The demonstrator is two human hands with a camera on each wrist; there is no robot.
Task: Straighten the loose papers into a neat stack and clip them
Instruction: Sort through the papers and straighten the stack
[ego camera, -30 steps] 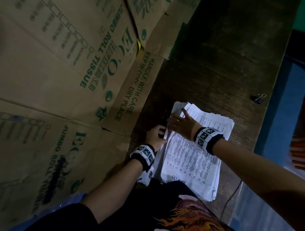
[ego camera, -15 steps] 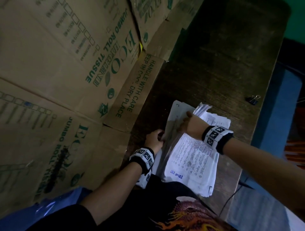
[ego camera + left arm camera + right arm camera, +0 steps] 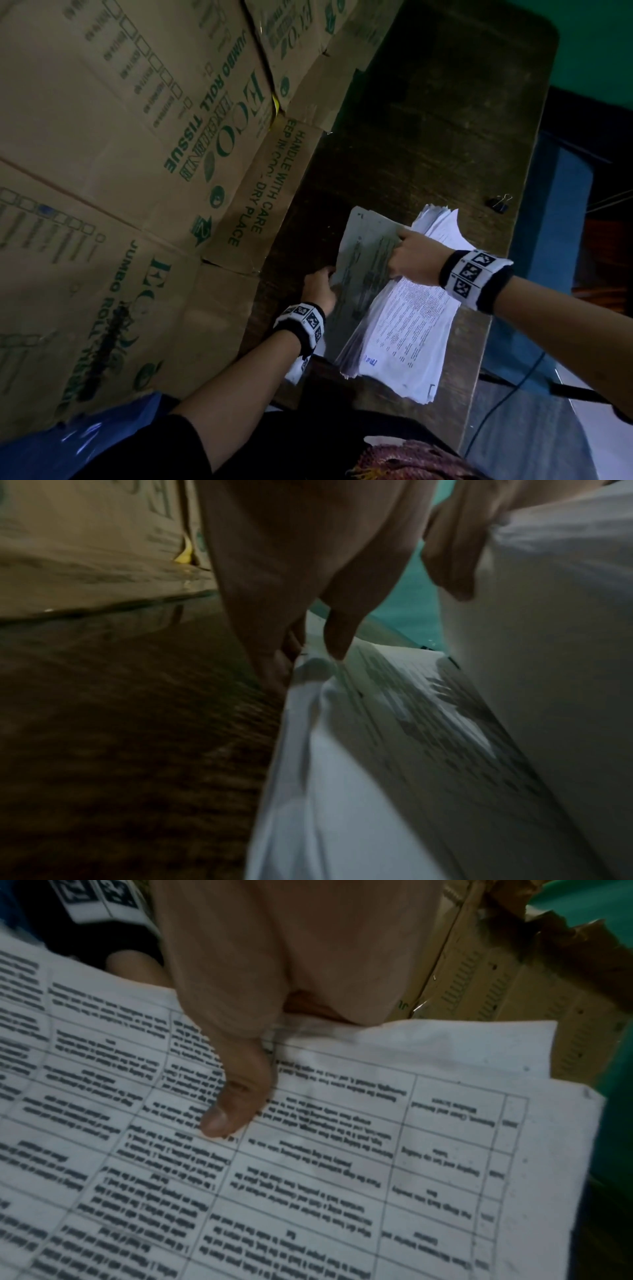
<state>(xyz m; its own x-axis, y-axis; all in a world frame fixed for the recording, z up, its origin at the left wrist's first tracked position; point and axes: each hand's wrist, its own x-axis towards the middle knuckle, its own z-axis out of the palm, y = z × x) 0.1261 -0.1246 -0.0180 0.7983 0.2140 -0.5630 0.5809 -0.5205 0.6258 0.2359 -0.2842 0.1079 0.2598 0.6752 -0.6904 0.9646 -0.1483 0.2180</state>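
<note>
Papers point(image 3: 411, 329): loose stack tilted up off wooden table point(image 3: 428, 130). Right hand point(image 3: 416, 258) pinches upper sheets, thumb on top. Left hand point(image 3: 320, 291) grips left edge. Binder clip point(image 3: 499, 204) well apart.

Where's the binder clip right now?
In the head view the binder clip lies on the wooden table near its right edge, apart from and just beyond the far corner of the paper stack. Neither hand touches it.
</note>
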